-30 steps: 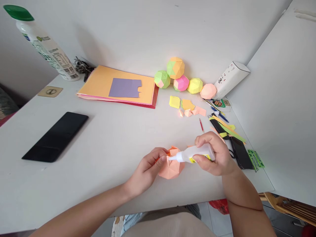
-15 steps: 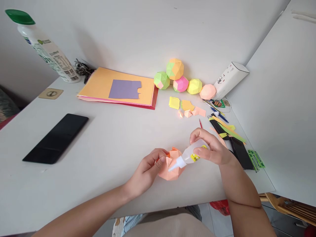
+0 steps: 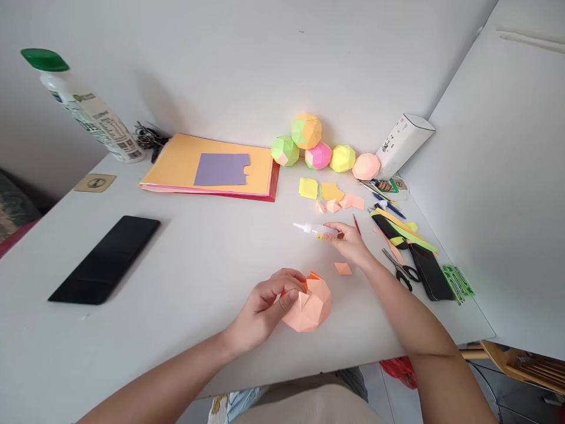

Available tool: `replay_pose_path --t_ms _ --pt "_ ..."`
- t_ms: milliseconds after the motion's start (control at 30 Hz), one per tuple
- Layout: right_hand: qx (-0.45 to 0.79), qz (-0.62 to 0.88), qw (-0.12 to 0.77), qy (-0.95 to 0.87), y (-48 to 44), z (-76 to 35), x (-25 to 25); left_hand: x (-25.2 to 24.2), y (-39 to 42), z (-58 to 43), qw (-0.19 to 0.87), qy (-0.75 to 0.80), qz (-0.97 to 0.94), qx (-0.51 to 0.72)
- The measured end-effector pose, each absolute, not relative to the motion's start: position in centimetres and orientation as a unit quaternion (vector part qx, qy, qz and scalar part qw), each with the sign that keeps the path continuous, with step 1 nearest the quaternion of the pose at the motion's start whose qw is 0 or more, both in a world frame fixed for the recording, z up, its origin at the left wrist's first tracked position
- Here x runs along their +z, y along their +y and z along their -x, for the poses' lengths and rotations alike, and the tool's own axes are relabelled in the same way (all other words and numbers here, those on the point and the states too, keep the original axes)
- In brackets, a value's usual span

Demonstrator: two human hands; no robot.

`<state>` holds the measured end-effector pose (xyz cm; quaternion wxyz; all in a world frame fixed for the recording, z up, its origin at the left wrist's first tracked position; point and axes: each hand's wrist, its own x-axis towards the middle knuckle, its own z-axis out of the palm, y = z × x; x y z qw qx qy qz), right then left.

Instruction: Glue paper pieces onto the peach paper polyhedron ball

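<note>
My left hand (image 3: 269,306) is closed on a peach folded-paper ball (image 3: 309,305) resting on the white table (image 3: 198,265), thumb and fingers pinching its upper left edge. Farther back, my right hand (image 3: 351,241) holds a small white glue bottle (image 3: 314,231) lying almost flat just above the table, nozzle pointing left. A small peach paper square (image 3: 343,269) lies just below that hand.
Several finished paper balls (image 3: 318,150) sit by the wall with loose folded pieces (image 3: 331,197) in front. Scissors (image 3: 401,270), pens and paper strips lie at right. A paper stack (image 3: 212,168), black phone (image 3: 106,250), spray bottle (image 3: 88,112) and white box (image 3: 401,144) are around.
My right hand has carried the glue bottle away from the peach ball, back and up toward the table's middle. My left hand stays on the ball. The scissors now show.
</note>
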<state>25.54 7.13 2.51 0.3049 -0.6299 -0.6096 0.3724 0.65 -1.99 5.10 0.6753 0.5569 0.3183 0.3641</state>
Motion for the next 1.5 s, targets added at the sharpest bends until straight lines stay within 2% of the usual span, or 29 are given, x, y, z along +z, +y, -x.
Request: replay_pose_path --t_ms 133,300,367,467,567,667,867,1233,1500 --pt "0.290 0.633 0.315 -0.646 6.8 -24.7 1.4 5.0 -2.1 -0.6 0.662 0.291 -0.583 0.370" --pt "0.249 0.562 0.342 -0.710 4.9 -24.1 4.4 4.9 -2.1 -0.4 0.619 0.254 -0.634 0.388" --pt "0.310 0.444 0.317 -0.779 3.4 -24.0 5.8 4.9 -2.1 -0.4 0.595 0.241 -0.661 0.389" --pt "0.457 0.327 0.230 -0.795 1.0 -24.0 6.6 4.9 -2.1 -0.5 0.558 0.226 -0.705 0.376" --pt "0.530 0.336 0.183 -0.757 -0.7 -24.1 6.1 5.0 -2.2 -0.5 0.529 0.213 -0.743 0.350" --pt "0.563 0.356 0.176 -0.725 -1.5 -24.2 5.5 5.1 -2.3 -0.6 0.504 0.197 -0.770 0.338" --pt "0.570 0.387 0.144 -0.711 -2.1 -24.1 5.8 5.2 -2.5 -0.9 0.448 0.154 -0.781 0.406" --pt "0.565 0.345 0.178 -0.728 -3.2 -23.0 6.1 5.2 -3.0 -1.1 0.415 0.161 -0.801 0.401" --pt "0.512 0.338 0.216 -0.760 -3.7 -23.0 6.3 5.4 -3.3 -1.3 0.386 0.176 -0.811 0.402"
